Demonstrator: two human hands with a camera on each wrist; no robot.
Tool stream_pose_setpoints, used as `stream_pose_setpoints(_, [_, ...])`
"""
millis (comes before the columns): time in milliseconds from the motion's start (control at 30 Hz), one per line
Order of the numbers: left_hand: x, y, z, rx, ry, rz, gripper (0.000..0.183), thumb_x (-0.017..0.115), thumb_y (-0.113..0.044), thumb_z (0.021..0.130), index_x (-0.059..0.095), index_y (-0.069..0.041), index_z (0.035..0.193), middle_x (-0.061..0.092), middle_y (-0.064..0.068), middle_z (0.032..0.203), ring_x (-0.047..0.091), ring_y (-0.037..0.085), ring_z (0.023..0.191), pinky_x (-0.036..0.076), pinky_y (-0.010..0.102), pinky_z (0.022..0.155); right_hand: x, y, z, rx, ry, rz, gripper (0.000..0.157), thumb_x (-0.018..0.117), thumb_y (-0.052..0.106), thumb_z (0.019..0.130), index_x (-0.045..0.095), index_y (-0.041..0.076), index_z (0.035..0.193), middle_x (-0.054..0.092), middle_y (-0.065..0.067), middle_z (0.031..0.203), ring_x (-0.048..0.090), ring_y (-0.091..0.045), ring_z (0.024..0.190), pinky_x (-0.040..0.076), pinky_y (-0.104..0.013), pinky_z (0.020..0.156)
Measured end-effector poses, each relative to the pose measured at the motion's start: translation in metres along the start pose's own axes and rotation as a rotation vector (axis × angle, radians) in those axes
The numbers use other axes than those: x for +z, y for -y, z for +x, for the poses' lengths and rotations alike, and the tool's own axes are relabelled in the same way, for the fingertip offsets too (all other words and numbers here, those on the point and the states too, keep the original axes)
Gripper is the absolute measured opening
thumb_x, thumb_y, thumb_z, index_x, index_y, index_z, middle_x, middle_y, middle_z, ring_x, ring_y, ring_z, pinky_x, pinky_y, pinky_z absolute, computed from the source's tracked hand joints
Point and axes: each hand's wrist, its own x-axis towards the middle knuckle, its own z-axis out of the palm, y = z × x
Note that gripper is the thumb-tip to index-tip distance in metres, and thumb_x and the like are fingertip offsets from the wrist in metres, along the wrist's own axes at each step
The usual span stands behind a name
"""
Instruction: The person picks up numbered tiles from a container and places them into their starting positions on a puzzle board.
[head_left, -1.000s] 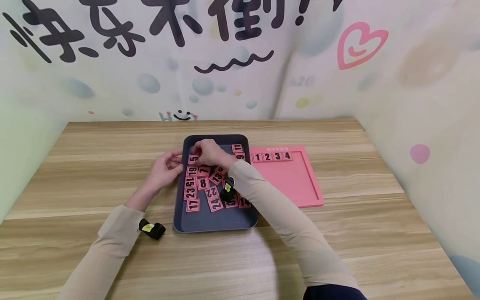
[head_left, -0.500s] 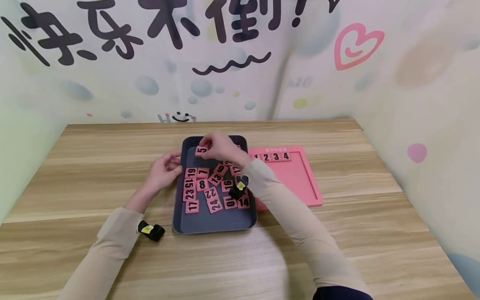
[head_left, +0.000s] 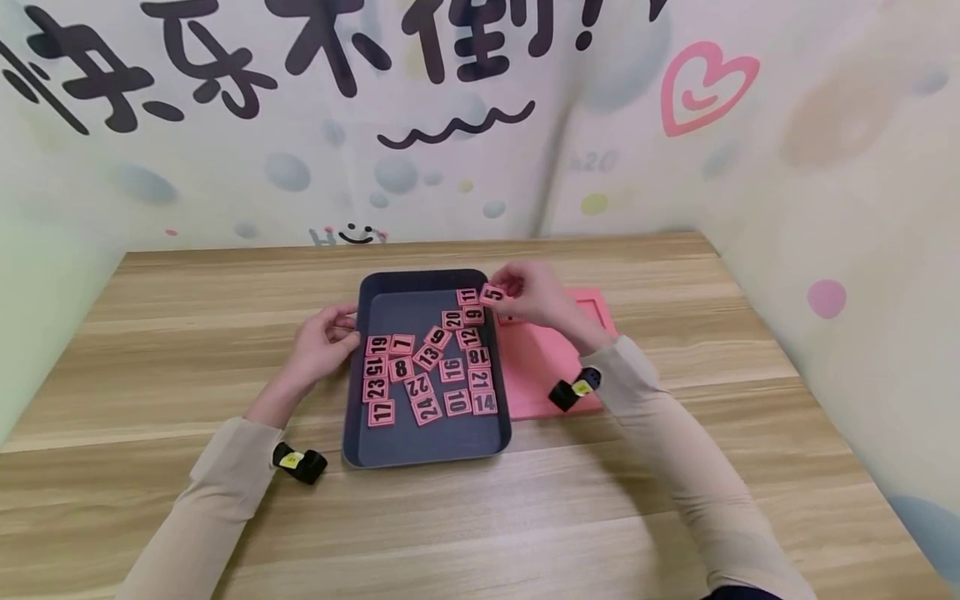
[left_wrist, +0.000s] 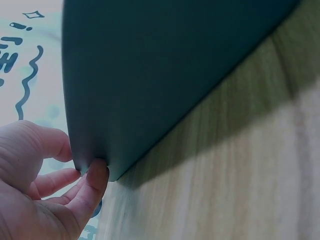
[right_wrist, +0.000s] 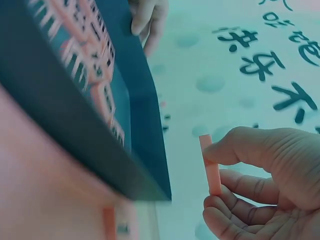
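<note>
My right hand (head_left: 536, 296) pinches a pink number tile marked 5 (head_left: 492, 294) between thumb and fingers. It holds the tile over the right rim of the dark tray, near the top left of the pink board (head_left: 540, 375). In the right wrist view the tile (right_wrist: 211, 167) appears edge-on. My left hand (head_left: 322, 342) holds the left edge of the dark tray (head_left: 427, 450). In the left wrist view its thumb is at the rim and a fingertip presses the outer wall (left_wrist: 140, 75). Several pink number tiles (head_left: 427, 358) lie in the tray.
The pink board lies against the tray's right side; my right hand and arm cover much of its top row. Both stand on a wooden table (head_left: 225, 333). A printed wall (head_left: 450, 167) rises behind, and a side wall (head_left: 862, 250) stands at right.
My right hand has picked tile 5 from the tray's upper left and carried it rightward to the right rim. My left hand stays at the tray's left edge.
</note>
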Motion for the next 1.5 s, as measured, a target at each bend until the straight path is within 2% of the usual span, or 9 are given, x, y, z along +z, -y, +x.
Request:
stream_pose_setpoints(200, [0.0, 0.0, 0.0, 0.007, 0.001, -0.005, 0.045, 0.053, 0.005, 0.086, 0.045, 0.012, 0.13, 0.055, 0.031, 0.112, 0.058, 0.036, 0.094, 0.044, 0.012, 0.07, -0.018, -0.032, -0.027, 0.043, -0.033, -0.067, 0.031, 0.074, 0.006, 0.075, 0.065, -0.005, 0.103, 0.065, -0.015, 0.091, 0.058, -0.025, 0.08, 0.049, -0.034, 0.072])
stream_pose_setpoints(400, [0.0, 0.0, 0.001, 0.003, -0.002, 0.001, 0.045, 0.053, 0.006, 0.086, 0.045, 0.012, 0.13, 0.055, 0.031, 0.112, 0.058, 0.038, 0.095, 0.043, 0.011, 0.07, -0.024, -0.064, -0.048, 0.058, -0.026, -0.07, 0.027, 0.073, 0.0, 0.073, 0.065, -0.008, 0.098, 0.064, -0.016, 0.087, 0.057, -0.025, 0.079, 0.048, -0.034, 0.073])
stream_pose_setpoints(533, [0.0, -0.001, 0.0, -0.001, 0.003, 0.006, 0.045, 0.053, 0.005, 0.086, 0.044, 0.012, 0.13, 0.055, 0.031, 0.112, 0.058, 0.037, 0.095, 0.043, 0.011, 0.07, -0.024, -0.076, -0.059, 0.094, -0.016, -0.084, 0.027, 0.076, 0.006, 0.074, 0.065, -0.005, 0.095, 0.064, -0.013, 0.085, 0.057, -0.022, 0.076, 0.048, -0.032, 0.071])
stream_pose_setpoints(733, [-0.001, -0.001, 0.0, -0.003, 0.002, 0.006, 0.045, 0.053, 0.005, 0.087, 0.044, 0.012, 0.13, 0.055, 0.031, 0.112, 0.057, 0.037, 0.095, 0.043, 0.011, 0.069, -0.021, -0.087, -0.067, 0.087, -0.019, -0.109, 0.023, 0.077, 0.006, 0.074, 0.065, -0.003, 0.091, 0.065, -0.011, 0.082, 0.059, -0.02, 0.072, 0.05, -0.031, 0.067])
stream_pose_setpoints(1033, [0.0, -0.003, -0.001, -0.012, 0.007, 0.013, 0.046, 0.054, 0.004, 0.087, 0.044, 0.011, 0.131, 0.055, 0.031, 0.114, 0.057, 0.036, 0.096, 0.043, 0.012, 0.07, -0.017, -0.095, -0.07, 0.078, -0.033, -0.132, 0.025, 0.076, 0.003, 0.072, 0.064, -0.004, 0.093, 0.062, -0.011, 0.081, 0.056, -0.02, 0.071, 0.048, -0.03, 0.065])
stream_pose_setpoints(1167, [0.0, -0.003, -0.001, -0.01, 0.007, 0.015, 0.046, 0.054, 0.003, 0.087, 0.044, 0.011, 0.131, 0.055, 0.031, 0.114, 0.057, 0.037, 0.096, 0.043, 0.013, 0.07, -0.02, -0.095, -0.073, 0.038, -0.02, -0.178, 0.037, 0.078, 0.009, 0.073, 0.062, -0.005, 0.103, 0.062, -0.01, 0.08, 0.057, -0.02, 0.071, 0.048, -0.032, 0.066])
stream_pose_setpoints(1300, [0.0, -0.003, -0.001, -0.007, 0.009, 0.012, 0.046, 0.054, 0.003, 0.087, 0.043, 0.011, 0.132, 0.054, 0.031, 0.114, 0.057, 0.037, 0.097, 0.043, 0.013, 0.07, -0.026, -0.092, -0.075, 0.004, 0.04, -0.219, 0.046, 0.079, 0.01, 0.073, 0.06, -0.003, 0.113, 0.063, -0.01, 0.079, 0.06, -0.021, 0.072, 0.049, -0.036, 0.068])
stream_pose_setpoints(1500, [0.0, -0.003, -0.001, -0.008, 0.008, 0.01, 0.045, 0.053, 0.003, 0.088, 0.043, 0.011, 0.131, 0.054, 0.031, 0.114, 0.057, 0.037, 0.097, 0.042, 0.012, 0.07, -0.029, -0.093, -0.074, 0.001, 0.096, -0.212, 0.031, 0.074, -0.001, 0.074, 0.064, 0.0, 0.104, 0.063, -0.011, 0.081, 0.059, -0.022, 0.073, 0.05, -0.037, 0.069])
